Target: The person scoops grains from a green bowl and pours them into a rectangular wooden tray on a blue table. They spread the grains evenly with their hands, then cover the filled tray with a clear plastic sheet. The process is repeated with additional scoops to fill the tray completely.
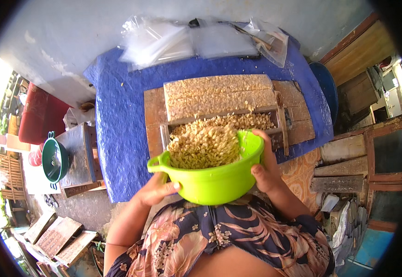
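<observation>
Both hands hold a lime-green plastic basin (214, 185), tilted away from me over a wooden frame mould (283, 126). My left hand (157, 189) grips its left side below the loop handle. My right hand (266, 166) clasps the right rim, thumb on the outer wall. Pale soybean-like pieces (204, 145) are heaped at the basin's far edge, blurred as if in motion. More loose pieces (242, 121) lie inside the mould. Just behind it are flat, plastic-wrapped slabs (218, 93) of similar pieces. The basin hides the mould's near side.
Under the mould lies a wooden board (155, 104) on a blue tarpaulin (117, 145). Clear plastic bags (162, 43) lie along the wall side. To the left, a dark green colander (54, 159) stands beside a small wooden table (76, 152). A blue tub (325, 90) is at the right.
</observation>
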